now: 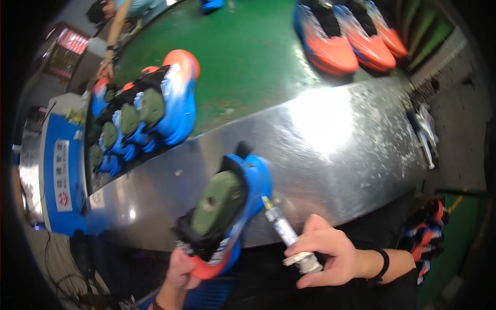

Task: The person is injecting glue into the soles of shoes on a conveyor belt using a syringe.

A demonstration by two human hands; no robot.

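Left hand [181, 268] wraps the orange toe of a blue shoe [227, 212] (green last inside) at the steel bench [330, 150] edge; right hand [330, 253] fist-tight on a syringe [287, 235], tip touching its side

The single head view looks steeply down from close above the hands onto the metal tabletop [330, 150], its edges curved.

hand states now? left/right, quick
Left hand: closed, holding the shoe at its orange toe.
Right hand: closed, holding a syringe.
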